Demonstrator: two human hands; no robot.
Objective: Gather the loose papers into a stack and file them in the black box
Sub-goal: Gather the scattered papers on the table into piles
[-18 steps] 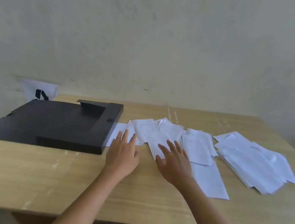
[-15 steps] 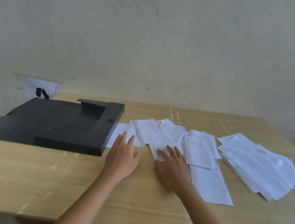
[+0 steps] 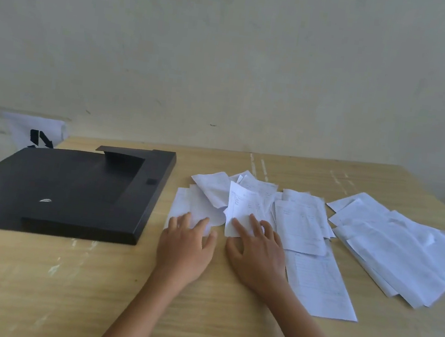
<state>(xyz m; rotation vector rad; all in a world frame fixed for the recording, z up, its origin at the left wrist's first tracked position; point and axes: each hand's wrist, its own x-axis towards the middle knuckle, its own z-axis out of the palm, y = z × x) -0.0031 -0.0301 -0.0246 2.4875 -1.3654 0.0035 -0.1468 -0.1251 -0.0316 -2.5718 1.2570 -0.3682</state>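
Observation:
Loose white papers [image 3: 251, 200] lie scattered over the middle of the wooden table, with a second overlapping pile [image 3: 399, 251] to the right. A flat black box [image 3: 67, 188] lies at the left. My left hand [image 3: 187, 243] rests flat, fingers spread, on the leftmost sheets beside the box. My right hand [image 3: 257, 248] presses its spread fingers on a printed sheet whose far edge lifts and curls upward. Neither hand grips anything.
The wooden table [image 3: 61, 288] has a bare strip in front of the hands. A long printed sheet [image 3: 316, 283] lies to the right of my right wrist. A white sheet with a black mark [image 3: 36, 133] stands against the wall behind the box.
Both hands slid a little toward each other on the papers. The sheets under them have bunched, and the one under my right hand now lifts at its far edge.

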